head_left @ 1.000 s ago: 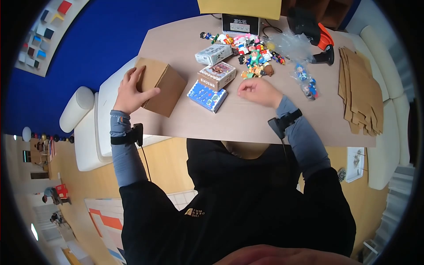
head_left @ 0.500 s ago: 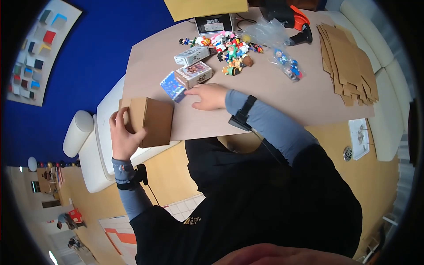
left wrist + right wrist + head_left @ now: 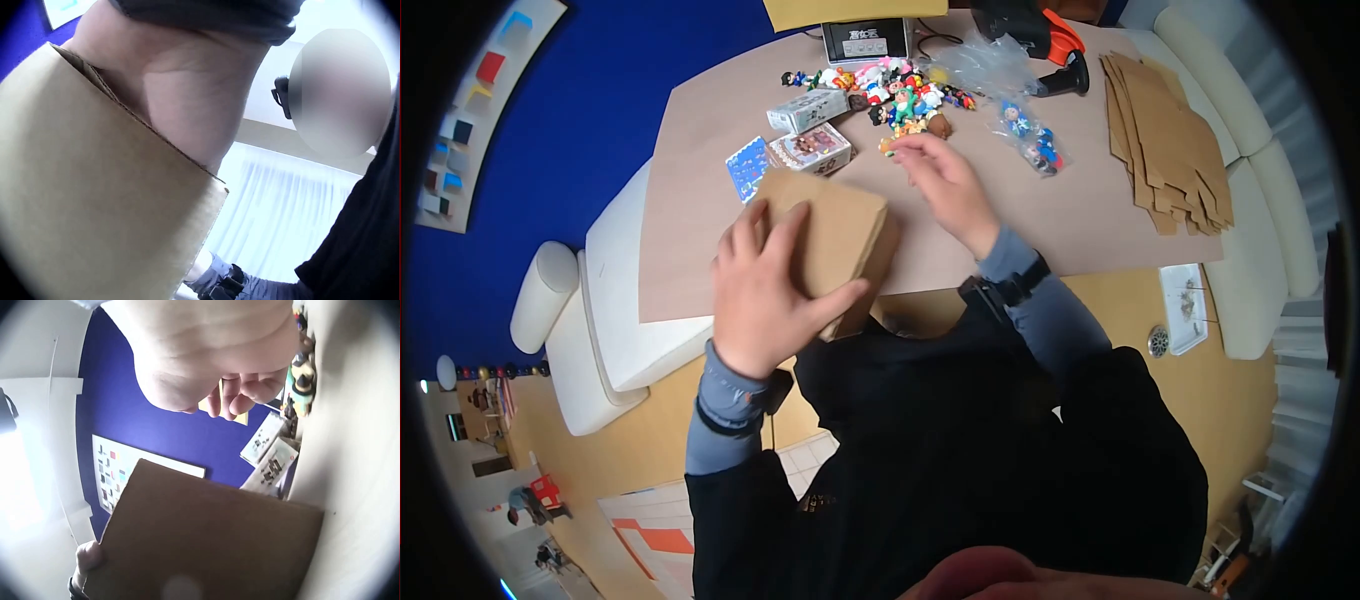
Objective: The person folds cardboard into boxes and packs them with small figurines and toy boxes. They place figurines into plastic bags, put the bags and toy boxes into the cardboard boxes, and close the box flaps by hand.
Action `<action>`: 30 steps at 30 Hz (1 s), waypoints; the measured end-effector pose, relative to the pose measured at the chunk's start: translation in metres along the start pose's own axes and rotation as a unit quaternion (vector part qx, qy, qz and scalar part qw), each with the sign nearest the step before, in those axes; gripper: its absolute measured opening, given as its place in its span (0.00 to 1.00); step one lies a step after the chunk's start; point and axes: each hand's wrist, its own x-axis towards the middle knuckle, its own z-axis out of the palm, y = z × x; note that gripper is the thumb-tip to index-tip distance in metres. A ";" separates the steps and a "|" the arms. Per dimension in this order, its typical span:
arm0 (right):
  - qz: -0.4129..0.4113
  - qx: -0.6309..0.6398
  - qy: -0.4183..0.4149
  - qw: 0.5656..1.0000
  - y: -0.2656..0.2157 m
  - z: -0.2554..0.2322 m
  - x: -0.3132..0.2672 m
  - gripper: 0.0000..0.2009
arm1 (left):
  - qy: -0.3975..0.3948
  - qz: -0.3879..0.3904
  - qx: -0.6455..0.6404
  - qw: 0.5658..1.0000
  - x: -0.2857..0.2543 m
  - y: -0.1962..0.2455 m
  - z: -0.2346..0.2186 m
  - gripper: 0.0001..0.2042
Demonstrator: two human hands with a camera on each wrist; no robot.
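Observation:
My left hand [image 3: 765, 285] grips a brown cardboard box [image 3: 840, 225], its fingers spread over the top and the thumb along the near edge. The box is tilted at the table's front edge; in the left wrist view a cardboard side [image 3: 94, 175] fills much of the picture. To the right of the box, my right hand [image 3: 950, 195] is raised over the table with loosely bent fingers and holds nothing. Beyond the box are a blue patterned small box [image 3: 748, 168], a brown-and-white brick box [image 3: 812, 150] and a pale small box [image 3: 808, 110].
A pile of small toy figures [image 3: 905, 95] lies at the back, beside a clear plastic bag [image 3: 990, 65] and bagged blue figures [image 3: 1040, 150]. Flattened cardboard [image 3: 1170, 140] is stacked on the right. A black-and-orange device [image 3: 1060, 60] and a small screen [image 3: 865, 42] stand at the far side.
My left hand has brought the cardboard box to the right, in front of my body, and turned it. My right hand reached to the small blue box, then came away from it.

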 end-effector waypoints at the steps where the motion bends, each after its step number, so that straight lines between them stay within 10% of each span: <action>1: -0.036 0.001 0.019 0.999 -0.011 -0.004 -0.008 0.16 | 0.007 0.012 -0.011 1.000 0.007 0.007 0.006 0.37; 14: 0.002 0.081 -0.113 0.990 -0.044 -0.046 -0.051 0.36 | -0.047 0.112 -0.059 0.991 0.067 0.036 0.037 0.43; 25: -0.046 -0.124 0.047 0.990 -0.055 -0.025 -0.055 0.29 | -0.143 0.070 -0.016 0.987 0.091 0.071 0.011 0.34; 30: -0.074 -0.172 0.096 0.978 -0.050 -0.018 -0.050 0.25 | -0.005 0.038 -0.095 0.995 0.098 0.056 -0.045 0.20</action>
